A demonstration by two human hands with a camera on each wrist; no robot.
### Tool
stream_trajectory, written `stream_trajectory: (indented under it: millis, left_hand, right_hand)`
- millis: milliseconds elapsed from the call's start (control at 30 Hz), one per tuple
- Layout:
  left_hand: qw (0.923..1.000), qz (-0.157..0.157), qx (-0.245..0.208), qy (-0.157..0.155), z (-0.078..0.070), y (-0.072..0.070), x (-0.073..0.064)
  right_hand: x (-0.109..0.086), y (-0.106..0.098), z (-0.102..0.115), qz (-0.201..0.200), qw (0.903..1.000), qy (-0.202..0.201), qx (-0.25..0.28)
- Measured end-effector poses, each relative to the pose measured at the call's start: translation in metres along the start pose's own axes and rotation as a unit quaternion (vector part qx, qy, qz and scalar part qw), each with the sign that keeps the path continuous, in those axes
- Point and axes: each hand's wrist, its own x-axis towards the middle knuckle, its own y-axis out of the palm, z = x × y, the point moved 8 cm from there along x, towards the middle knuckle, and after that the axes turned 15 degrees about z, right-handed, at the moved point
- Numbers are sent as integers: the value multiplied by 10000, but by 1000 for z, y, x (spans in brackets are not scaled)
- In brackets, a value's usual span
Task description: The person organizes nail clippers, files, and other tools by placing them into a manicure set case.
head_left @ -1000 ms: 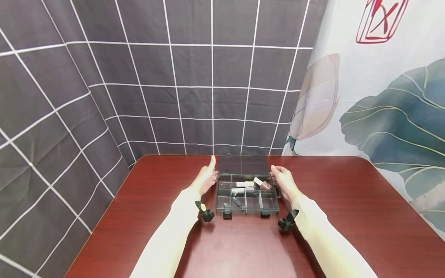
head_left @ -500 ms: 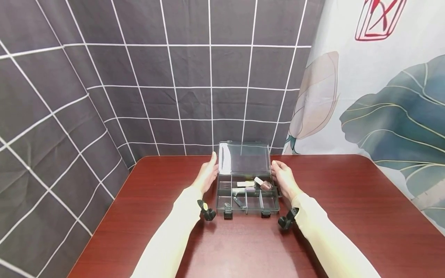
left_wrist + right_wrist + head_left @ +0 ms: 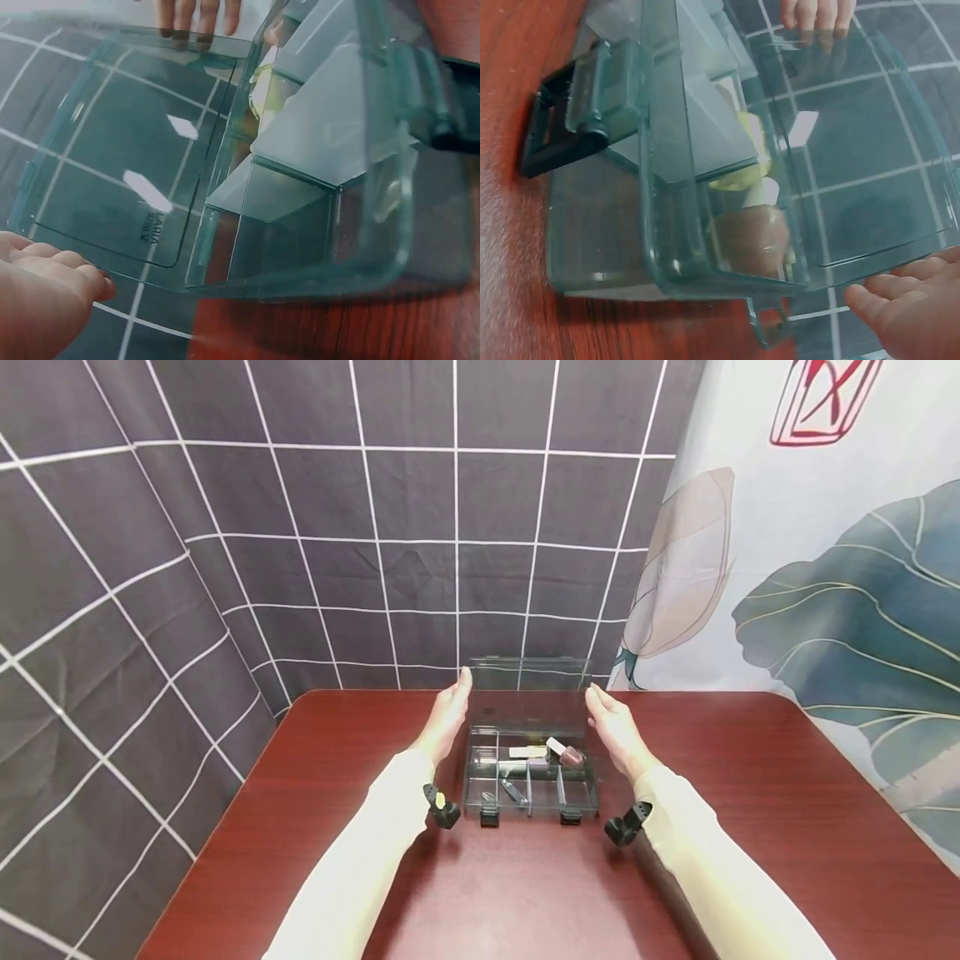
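Observation:
A clear, dark-tinted plastic compartment box [image 3: 475,793] sits on the table, its hinged lid [image 3: 528,703] tilted up at the back. My left hand [image 3: 445,718] is at the lid's left edge, thumb upward. At the opposite edge is my right hand [image 3: 617,731], its fingers reaching behind the lid in the left wrist view. Both sets of fingers look fairly straight and hold the lid between them. Inside lie a nail polish bottle [image 3: 572,757] with a white cap, a whitish-yellow item [image 3: 528,752] and what looks like a nail clipper [image 3: 513,792].
Two black latches, left [image 3: 489,815] and right [image 3: 571,816], hang at the box's front. The reddish-brown table [image 3: 337,760] stretches to both sides. Behind it hangs a grey grid-patterned cloth [image 3: 412,577], with a leaf-printed curtain [image 3: 847,627] at the right.
The lid has risen from lying back to a more upright tilt. Both hands have moved up along with its sides, while the box's base has stayed in place.

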Motion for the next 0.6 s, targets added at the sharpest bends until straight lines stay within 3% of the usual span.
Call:
stream_trajectory:
  millis: [133,367,600]
  left_hand:
    - [9995,140,283,17,-12,3,-12]
    - [9925,127,1164,339,-29,2,-36]
    - [9850,309,1683,237,-22,8,-62]
  right_hand:
    - [-10,0,12,74,9996,-108,-263]
    - [-30,-6,24,-31,9863,-140,-1641]
    - [-54,0,15,110,9858,-278,-1652]
